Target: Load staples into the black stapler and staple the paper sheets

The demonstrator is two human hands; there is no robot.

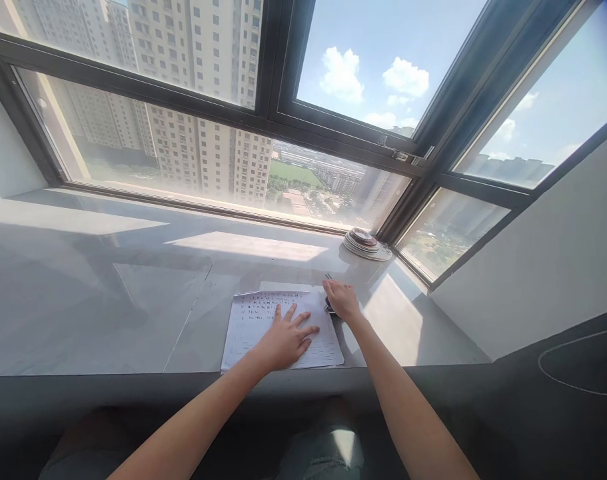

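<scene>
A lined sheet of paper (253, 320) with handwriting lies on the grey window sill (108, 293). My left hand (284, 340) rests flat on the paper's lower right part, fingers spread. My right hand (342, 300) is at the paper's upper right corner, fingers curled over a small dark object (329, 308) that is mostly hidden; a thin dark tip (328, 276) sticks out beyond the fingers.
A stack of round coasters or small plates (367, 244) sits in the sill's right corner by the window frame (268, 120). A white wall (548, 260) rises on the right. A dark ledge (533, 400) runs along the near edge.
</scene>
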